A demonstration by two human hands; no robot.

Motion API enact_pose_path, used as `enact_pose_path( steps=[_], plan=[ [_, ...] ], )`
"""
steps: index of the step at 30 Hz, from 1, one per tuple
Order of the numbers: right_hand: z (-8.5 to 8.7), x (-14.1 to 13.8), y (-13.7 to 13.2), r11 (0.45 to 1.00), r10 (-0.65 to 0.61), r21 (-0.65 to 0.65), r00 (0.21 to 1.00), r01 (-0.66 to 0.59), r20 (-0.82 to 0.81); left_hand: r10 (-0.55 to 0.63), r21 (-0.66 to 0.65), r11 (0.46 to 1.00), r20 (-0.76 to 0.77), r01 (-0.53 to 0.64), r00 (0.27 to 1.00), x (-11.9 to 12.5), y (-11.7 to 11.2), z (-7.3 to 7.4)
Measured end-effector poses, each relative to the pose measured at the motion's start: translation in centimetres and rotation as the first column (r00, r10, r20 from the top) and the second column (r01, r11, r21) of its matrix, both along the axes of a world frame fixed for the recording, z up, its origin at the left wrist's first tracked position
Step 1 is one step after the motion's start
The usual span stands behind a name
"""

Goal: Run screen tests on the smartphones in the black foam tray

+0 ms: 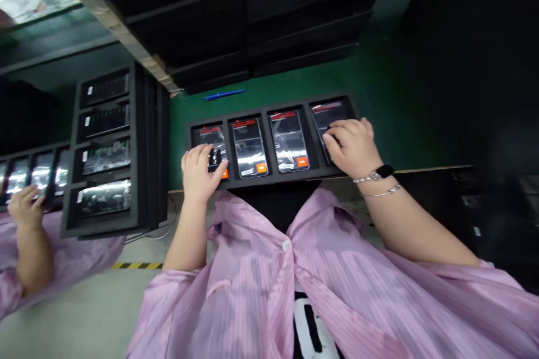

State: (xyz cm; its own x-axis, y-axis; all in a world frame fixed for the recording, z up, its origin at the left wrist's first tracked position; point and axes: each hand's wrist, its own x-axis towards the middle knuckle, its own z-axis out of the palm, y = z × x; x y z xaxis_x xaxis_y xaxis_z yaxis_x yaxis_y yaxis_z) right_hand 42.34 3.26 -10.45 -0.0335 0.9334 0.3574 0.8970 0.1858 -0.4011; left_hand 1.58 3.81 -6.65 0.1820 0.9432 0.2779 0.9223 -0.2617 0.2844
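A black foam tray [269, 109] lies on the green table with several smartphones in a row of slots. My left hand [200, 171] rests over the leftmost smartphone [213, 133], its thumb spread from the bent fingers. At the right end, my right hand [353, 146] lies over another smartphone [324, 115] with thumb and forefinger apart; its other fingertips are partly hidden. Between my hands, a smartphone [249, 146] and its neighbour, a second smartphone [289, 137], lie face up. Their lit screens show red text at the top and an orange button low down.
Behind the tray a blue pen [224, 95] lies on the green table [295, 81]. Stacked black trays [189, 28] stand further back. To the left, a tilted stack of trays [137, 151] holds more devices. A co-worker's hand [26, 205] is beyond it.
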Motion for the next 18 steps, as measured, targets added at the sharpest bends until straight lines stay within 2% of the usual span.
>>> enact_pose_path(
  steps=[5,7,10,14,18],
  plan=[
    [-0.2,-0.1,-0.8,0.999,0.020,0.037,1.000,-0.020,0.002,-0.077,0.069,0.995,-0.019,0.078,0.997,1.9,-3.3,-0.2],
    [0.1,-1.3,-2.0,0.997,0.038,0.064,0.999,-0.037,-0.015,-0.109,0.072,0.991,-0.041,0.111,0.993,2.9,-4.9,-0.8],
    [0.4,-4.0,-4.7,0.989,0.141,0.045,0.990,-0.141,-0.009,-0.092,0.051,0.994,-0.044,0.094,0.995,3.6,-6.7,-1.9],
    [0.0,-6.9,-7.8,0.967,0.252,0.028,0.968,-0.252,0.022,-0.048,0.015,0.999,-0.016,0.048,0.999,3.8,-7.3,-2.5],
    [-0.4,-7.9,-8.5,0.970,0.234,0.052,0.970,-0.238,0.067,-0.073,-0.005,0.997,-0.073,0.073,0.995,4.1,-7.0,-2.0]
  ],
)
